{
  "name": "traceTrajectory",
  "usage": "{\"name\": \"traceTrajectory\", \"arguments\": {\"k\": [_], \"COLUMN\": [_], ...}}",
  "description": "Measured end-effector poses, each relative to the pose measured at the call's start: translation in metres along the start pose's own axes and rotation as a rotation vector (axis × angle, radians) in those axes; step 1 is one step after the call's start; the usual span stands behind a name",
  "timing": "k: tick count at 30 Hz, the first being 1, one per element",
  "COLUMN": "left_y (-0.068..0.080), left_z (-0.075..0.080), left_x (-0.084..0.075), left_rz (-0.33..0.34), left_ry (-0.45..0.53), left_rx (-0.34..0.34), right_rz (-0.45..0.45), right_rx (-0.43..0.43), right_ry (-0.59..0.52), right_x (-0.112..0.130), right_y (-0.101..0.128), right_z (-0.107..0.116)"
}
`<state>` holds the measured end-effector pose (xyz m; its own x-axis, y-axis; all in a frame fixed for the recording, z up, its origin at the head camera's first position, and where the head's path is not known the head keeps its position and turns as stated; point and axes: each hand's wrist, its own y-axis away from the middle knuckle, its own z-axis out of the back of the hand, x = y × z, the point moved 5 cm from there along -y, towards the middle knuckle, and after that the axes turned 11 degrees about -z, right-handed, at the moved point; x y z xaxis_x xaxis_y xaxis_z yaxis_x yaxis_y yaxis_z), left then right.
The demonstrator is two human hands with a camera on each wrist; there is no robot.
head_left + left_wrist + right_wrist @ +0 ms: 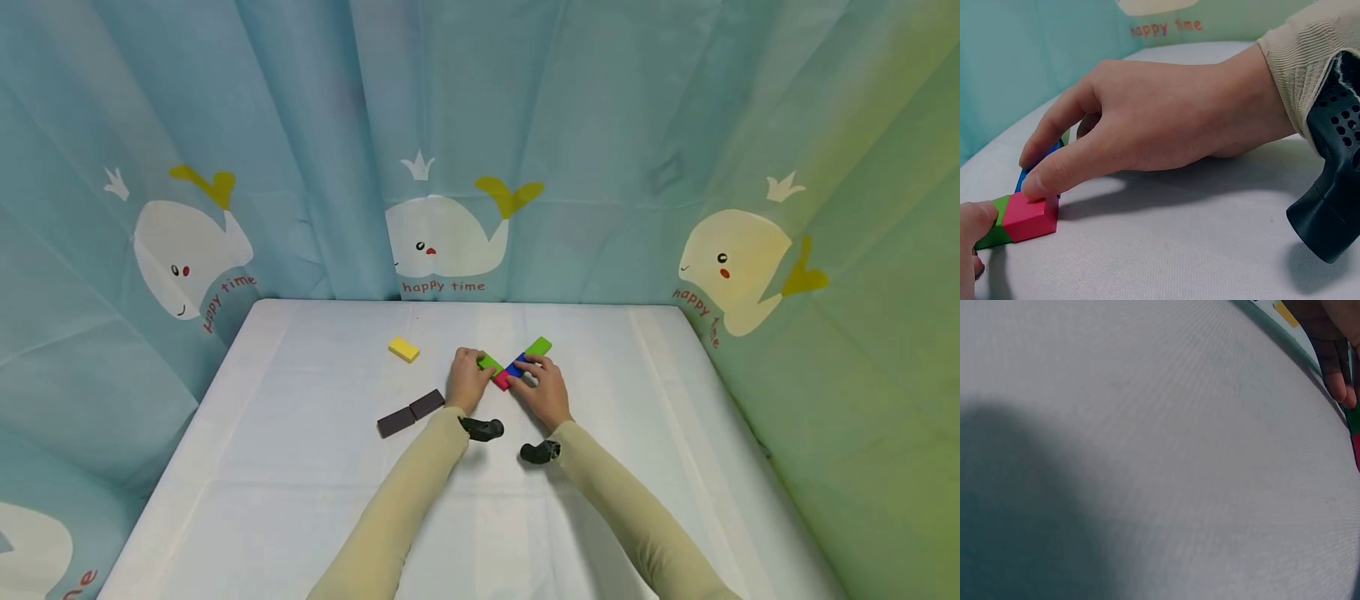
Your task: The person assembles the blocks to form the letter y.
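Several flat blocks form a V on the white table. A green block (491, 365) makes its left arm, a red block (501, 380) lies at the corner, and a blue block (515, 367) leads up the right arm to another green block (538, 347). My left hand (467, 382) pinches the left green block between thumb and fingers. Fingers and thumb of my right hand (547, 390) grip the blue block, the thumb tip right at the red one. In the left wrist view, the red block (1030, 215) sits flush against the green one (996, 224).
A yellow block (404, 349) lies apart at the back left. Two dark blocks (411, 413) lie end to end left of my left forearm. A black wrist-worn device (482, 429) juts from each sleeve. Blue-green curtains (600, 150) with whale prints stand behind and beside the table.
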<state>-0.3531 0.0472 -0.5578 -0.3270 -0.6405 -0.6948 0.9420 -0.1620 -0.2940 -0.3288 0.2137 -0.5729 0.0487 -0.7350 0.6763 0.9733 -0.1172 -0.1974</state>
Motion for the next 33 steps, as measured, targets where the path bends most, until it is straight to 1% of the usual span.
{"name": "traceTrajectory", "arguments": {"k": [12,19,26,31,33], "left_y": [-0.0016,-0.0011,-0.0003,-0.0003,-0.0019], "left_z": [-0.0002,0.0006,0.0004,0.0015,0.0043], "left_x": [0.0005,0.0012,0.0015,0.0019,0.0024], "left_rz": [-0.019,-0.011,0.000,-0.012,-0.021], "left_ry": [-0.009,-0.002,0.014,0.007,0.015], "left_rx": [-0.008,-0.008,-0.016,-0.010,-0.010], "right_rz": [0.003,0.013,-0.010,-0.012,-0.008], "right_rx": [0.001,-0.012,0.004,0.004,0.005], "right_ry": [0.010,0.002,0.015,0.014,0.017], "right_x": [0.0009,-0.0005,-0.0002,0.0012,0.0016], "right_y": [-0.0013,-0.0014,-0.0004,0.0010,0.0013], "right_z": [0.0000,-0.0006,-0.0010,-0.0001,0.0000]}}
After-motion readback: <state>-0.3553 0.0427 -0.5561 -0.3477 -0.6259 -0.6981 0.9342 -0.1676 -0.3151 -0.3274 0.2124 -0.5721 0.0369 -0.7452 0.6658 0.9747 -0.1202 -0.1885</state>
